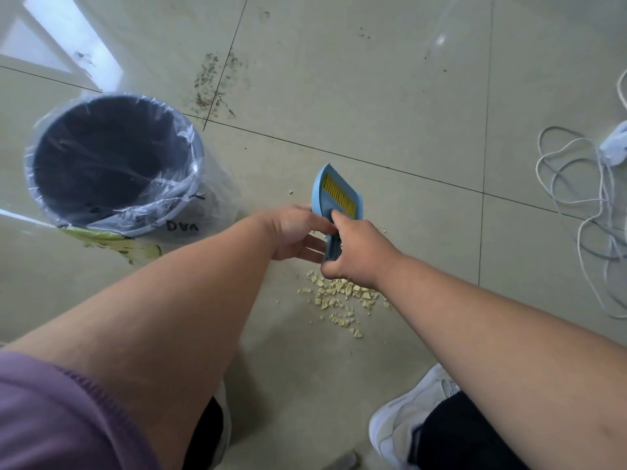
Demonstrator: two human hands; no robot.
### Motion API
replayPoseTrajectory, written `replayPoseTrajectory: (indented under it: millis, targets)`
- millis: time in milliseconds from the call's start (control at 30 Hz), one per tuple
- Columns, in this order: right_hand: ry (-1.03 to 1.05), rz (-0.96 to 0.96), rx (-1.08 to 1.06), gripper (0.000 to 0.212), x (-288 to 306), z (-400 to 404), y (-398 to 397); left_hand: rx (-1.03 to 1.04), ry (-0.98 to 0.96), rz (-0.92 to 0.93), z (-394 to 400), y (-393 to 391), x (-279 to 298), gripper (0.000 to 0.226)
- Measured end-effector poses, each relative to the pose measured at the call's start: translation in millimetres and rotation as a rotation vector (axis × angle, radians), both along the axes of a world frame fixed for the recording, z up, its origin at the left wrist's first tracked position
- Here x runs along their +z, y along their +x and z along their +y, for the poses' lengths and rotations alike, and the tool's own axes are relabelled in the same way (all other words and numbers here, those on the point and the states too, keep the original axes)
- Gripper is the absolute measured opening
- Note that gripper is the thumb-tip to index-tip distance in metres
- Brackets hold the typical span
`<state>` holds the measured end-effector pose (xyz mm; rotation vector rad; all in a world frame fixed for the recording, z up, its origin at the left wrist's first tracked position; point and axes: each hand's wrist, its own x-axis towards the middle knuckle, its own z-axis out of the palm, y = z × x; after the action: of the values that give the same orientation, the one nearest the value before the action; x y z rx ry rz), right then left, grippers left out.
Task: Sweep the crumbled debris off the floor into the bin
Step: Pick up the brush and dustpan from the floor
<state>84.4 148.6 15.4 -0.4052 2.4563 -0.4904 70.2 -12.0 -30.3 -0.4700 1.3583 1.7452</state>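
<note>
Nothing swept yet: both the left hand (295,232) and right hand (356,252) grip the nested dustpan-and-brush set (334,195) (not separated), debris (339,296) lying near, bin (112,157) far left.

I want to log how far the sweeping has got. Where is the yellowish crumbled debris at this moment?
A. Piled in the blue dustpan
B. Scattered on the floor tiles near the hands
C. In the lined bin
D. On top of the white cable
B: the debris lies scattered on the floor just below the right hand, while the dustpan holds only its yellow brush.
</note>
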Motion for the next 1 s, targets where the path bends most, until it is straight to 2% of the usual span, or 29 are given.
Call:
replayPoseTrajectory:
  millis: [200,367,433,500,567,733,833,1000]
  targets:
    - [-0.029,-0.047,0.050,0.046,1,8,8,-0.022,-0.053,0.026,5,7,-4,0.028]
    - [-0.056,-0.028,0.033,0.032,3,2,14,-0.034,-0.067,0.023,-6,8,-4,0.028]
    - [-0.070,0.002,-0.052,0.033,2,-2,14,-0.014,-0.062,0.020,-11,5,-2,0.026]
    - [-0.108,0.020,-0.173,0.043,1,-7,14,0.004,-0.092,0.014,-17,3,0,0.025]
    - [-0.219,-0.001,-0.317,0.047,-4,-9,13,0.025,-0.154,-0.001,-22,4,-1,0.026]
    - [-0.337,-0.034,-0.645,0.021,-29,-5,-2,0.141,-0.322,-0.080,-40,11,-18,0.022]
    - [-0.390,-0.093,-0.756,0.020,-43,-1,-7,0.171,-0.418,-0.064,-57,17,-31,0.018]
    - [-0.432,-0.195,-0.852,0.015,-61,-6,-2,0.107,-0.511,-0.086,-84,36,-48,0.022]
